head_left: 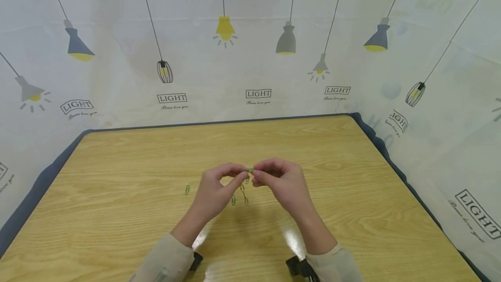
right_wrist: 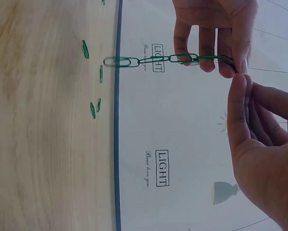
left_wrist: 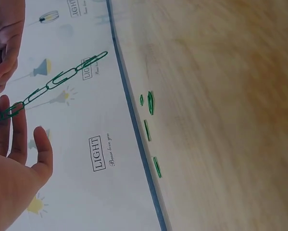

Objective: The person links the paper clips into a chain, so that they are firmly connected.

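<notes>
A chain of linked green paper clips (left_wrist: 62,78) hangs from the fingertips of my left hand (head_left: 213,193). The thumb and fingers of that hand pinch its top end, and the chain's lower links dangle free above the table. My right hand (head_left: 287,188) meets the left fingertip to fingertip, its thumb and forefinger pinching a green paper clip (right_wrist: 233,65) at the top of the chain. Fingertips hide most of that clip. Beyond the hands, a loose green paper clip (head_left: 187,190) lies to the left on the table, another (head_left: 233,200) nearer the middle.
The wooden table (head_left: 129,164) has a dark blue edge (head_left: 219,123). Behind it hangs a pale wall covering (head_left: 129,29) printed with lamps. Several loose paper clips lie close together, one being a slim green clip (right_wrist: 101,74). Black wrist straps (head_left: 299,269) sit at the sleeves.
</notes>
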`<state>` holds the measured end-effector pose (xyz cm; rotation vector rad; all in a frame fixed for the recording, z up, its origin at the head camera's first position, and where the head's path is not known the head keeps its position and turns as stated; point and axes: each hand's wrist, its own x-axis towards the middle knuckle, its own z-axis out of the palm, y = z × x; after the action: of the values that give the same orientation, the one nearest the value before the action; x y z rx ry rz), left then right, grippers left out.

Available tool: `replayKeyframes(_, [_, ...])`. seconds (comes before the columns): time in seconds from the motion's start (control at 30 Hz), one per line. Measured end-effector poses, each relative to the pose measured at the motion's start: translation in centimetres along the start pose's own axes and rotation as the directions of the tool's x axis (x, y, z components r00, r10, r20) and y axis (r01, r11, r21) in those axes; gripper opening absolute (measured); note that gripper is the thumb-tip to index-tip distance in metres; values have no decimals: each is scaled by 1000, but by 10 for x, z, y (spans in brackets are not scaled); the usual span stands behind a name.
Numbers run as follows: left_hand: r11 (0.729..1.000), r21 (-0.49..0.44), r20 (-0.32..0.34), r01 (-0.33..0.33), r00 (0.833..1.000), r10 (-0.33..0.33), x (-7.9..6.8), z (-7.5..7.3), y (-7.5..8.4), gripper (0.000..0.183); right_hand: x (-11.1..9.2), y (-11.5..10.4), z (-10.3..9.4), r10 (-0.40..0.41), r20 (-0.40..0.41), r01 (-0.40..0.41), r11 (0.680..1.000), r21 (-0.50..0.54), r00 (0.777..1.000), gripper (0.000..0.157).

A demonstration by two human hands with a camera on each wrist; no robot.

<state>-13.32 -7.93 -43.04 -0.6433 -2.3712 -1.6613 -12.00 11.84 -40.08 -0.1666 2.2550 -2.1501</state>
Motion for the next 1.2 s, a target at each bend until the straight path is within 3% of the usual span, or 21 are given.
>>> replayKeyframes(0.17, [999, 34, -35, -41, 999, 42, 1, -4, -1, 14, 6, -3, -4, 26, 67, -23, 998, -51, 997, 16])
replayKeyframes(0.3, [999, 45, -64, -28, 997, 31, 3, -9, -2, 14, 18, -3, -10, 39, 122, -14, 981, -195, 992, 18])
replayKeyframes(0.57, [999, 49, -96, -8, 995, 13, 3, -17, -3, 14, 50, 10, -7, 76, 217, 30, 895, -445, 973, 20])
replayKeyframes(0.8, [999, 44, -83, 15, 996, -11, 2, -18, -6, 15, 79, 36, 0, 119, 257, 49, 822, -567, 959, 21])
replayKeyframes(1.0, [998, 28, -85, 56, 995, -54, 1, -19, -7, 18, 98, 57, -7, 167, 280, 58, 758, -650, 945, 23])
replayKeyframes(1.1, [997, 23, -90, 72, 993, -69, 0, -20, -7, 18, 105, 67, -14, 199, 346, 82, 753, -653, 917, 23])
replayKeyframes(1.2, [997, 17, -89, 75, 993, -73, 0, -21, -7, 17, 111, 75, -21, 229, 428, 112, 763, -636, 874, 25])
